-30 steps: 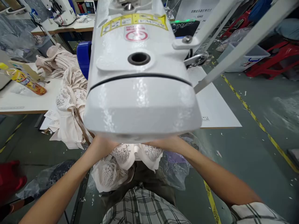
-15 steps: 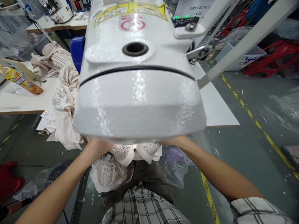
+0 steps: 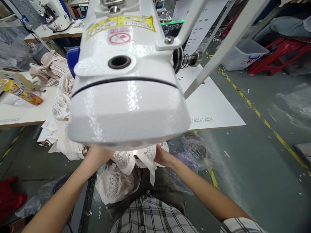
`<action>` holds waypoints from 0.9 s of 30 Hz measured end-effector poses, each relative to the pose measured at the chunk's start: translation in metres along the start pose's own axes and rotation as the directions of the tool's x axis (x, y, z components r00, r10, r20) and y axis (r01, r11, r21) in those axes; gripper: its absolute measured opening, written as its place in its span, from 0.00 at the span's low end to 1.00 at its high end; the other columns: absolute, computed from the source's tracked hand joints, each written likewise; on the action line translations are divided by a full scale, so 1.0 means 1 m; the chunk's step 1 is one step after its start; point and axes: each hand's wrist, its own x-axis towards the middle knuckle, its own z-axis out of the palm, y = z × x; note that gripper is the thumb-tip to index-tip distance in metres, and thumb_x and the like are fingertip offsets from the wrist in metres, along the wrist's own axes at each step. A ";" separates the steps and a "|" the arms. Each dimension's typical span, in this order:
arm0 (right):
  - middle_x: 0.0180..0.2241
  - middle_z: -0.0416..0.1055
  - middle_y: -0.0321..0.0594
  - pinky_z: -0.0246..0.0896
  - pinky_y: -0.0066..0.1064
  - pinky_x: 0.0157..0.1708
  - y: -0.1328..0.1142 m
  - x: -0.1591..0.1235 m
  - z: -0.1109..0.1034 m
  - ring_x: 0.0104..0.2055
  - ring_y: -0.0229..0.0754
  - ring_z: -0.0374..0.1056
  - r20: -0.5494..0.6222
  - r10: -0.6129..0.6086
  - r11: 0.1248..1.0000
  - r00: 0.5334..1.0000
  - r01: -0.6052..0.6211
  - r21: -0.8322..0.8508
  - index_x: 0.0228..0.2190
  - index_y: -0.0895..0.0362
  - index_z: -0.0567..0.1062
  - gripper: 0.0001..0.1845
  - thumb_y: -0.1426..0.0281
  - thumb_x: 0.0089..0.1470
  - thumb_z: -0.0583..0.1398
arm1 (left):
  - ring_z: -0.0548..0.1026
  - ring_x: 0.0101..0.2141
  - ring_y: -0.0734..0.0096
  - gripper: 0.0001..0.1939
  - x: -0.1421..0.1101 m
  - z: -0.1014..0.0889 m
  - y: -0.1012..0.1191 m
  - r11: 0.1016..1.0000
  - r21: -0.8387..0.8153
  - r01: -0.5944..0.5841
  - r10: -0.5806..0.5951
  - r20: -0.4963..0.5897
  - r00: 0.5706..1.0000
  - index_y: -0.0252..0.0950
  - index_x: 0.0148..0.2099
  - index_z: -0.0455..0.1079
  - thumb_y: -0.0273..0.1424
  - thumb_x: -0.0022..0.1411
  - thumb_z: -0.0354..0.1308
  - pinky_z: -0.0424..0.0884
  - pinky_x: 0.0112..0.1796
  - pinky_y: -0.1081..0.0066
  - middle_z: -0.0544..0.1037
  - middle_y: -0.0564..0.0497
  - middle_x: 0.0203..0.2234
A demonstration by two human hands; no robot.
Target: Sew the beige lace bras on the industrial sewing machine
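A big white sewing machine head (image 3: 126, 87) fills the middle of the view and hides the needle area beneath it. A cream lace garment (image 3: 131, 160) hangs out from under its near edge into my lap. My left hand (image 3: 98, 152) reaches under the machine at the left; its fingers are hidden. My right hand (image 3: 162, 157) has come out at the right edge of the lace and is closed on the fabric there.
More lace pieces (image 3: 62, 103) are piled on the white table (image 3: 213, 106) left of the machine, beside an orange drink bottle (image 3: 20, 92). A clear plastic bag (image 3: 194, 152) hangs at my right knee. Another sewing machine (image 3: 52, 13) stands far left; a white bin (image 3: 243, 53) sits right.
My head has shifted, so the machine sits further left in view. My right hand has drawn back from under the machine and now shows, gripping the lace edge.
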 end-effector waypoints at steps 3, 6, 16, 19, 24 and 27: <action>0.48 0.76 0.50 0.63 0.45 0.54 0.022 -0.007 0.000 0.52 0.54 0.72 0.028 0.097 0.976 0.995 -0.100 0.195 0.50 0.56 0.72 0.41 0.50 0.37 0.72 | 0.67 0.27 0.67 0.23 0.006 0.000 0.008 0.999 -0.029 -0.016 0.018 0.074 0.997 0.42 0.24 0.49 0.50 0.62 0.50 0.68 0.31 0.69 0.59 0.53 0.16; 0.44 0.79 0.48 0.67 0.43 0.52 0.021 -0.012 -0.004 0.48 0.52 0.75 -0.115 0.076 0.957 0.991 -0.040 0.286 0.44 0.57 0.75 0.29 0.59 0.41 0.72 | 0.67 0.29 0.66 0.23 0.010 0.001 0.017 0.998 -0.056 -0.031 0.038 0.128 0.991 0.42 0.24 0.51 0.51 0.60 0.52 0.68 0.31 0.69 0.60 0.53 0.17; 0.33 0.81 0.38 0.71 0.37 0.41 -0.022 -0.017 -0.019 0.39 0.50 0.77 -0.352 -0.003 0.958 0.936 0.103 0.267 0.34 0.54 0.78 0.17 0.64 0.39 0.71 | 0.68 0.28 0.66 0.22 0.014 0.015 0.025 0.996 -0.077 -0.050 0.052 0.025 0.998 0.41 0.22 0.52 0.42 0.60 0.58 0.65 0.28 0.70 0.57 0.54 0.16; 0.30 0.80 0.36 0.69 0.36 0.39 -0.038 -0.017 -0.022 0.36 0.47 0.76 -0.433 -0.079 0.970 0.898 0.170 0.174 0.32 0.54 0.78 0.15 0.64 0.38 0.70 | 0.65 0.24 0.68 0.20 0.008 0.007 0.018 0.995 0.040 -0.092 0.089 0.076 0.993 0.41 0.21 0.53 0.37 0.59 0.59 0.63 0.25 0.71 0.55 0.55 0.15; 0.24 0.75 0.32 0.64 0.29 0.28 -0.072 -0.041 -0.014 0.25 0.38 0.69 -0.517 -0.279 0.945 0.809 0.326 0.001 0.26 0.53 0.77 0.13 0.62 0.39 0.72 | 0.71 0.30 0.68 0.01 -0.041 0.001 0.035 0.928 0.329 -0.173 0.233 -0.155 0.960 0.37 0.37 0.67 0.27 0.63 0.55 0.65 0.27 0.74 0.72 0.49 0.28; 0.22 0.72 0.33 0.58 0.26 0.24 -0.087 -0.063 0.019 0.23 0.35 0.65 -0.153 -0.323 0.932 0.934 0.285 -0.225 0.24 0.56 0.78 0.10 0.63 0.48 0.69 | 0.74 0.46 0.63 0.17 -0.077 0.014 0.064 0.813 0.270 -0.516 0.557 -0.102 0.824 0.36 0.53 0.64 0.23 0.61 0.56 0.72 0.43 0.67 0.75 0.43 0.43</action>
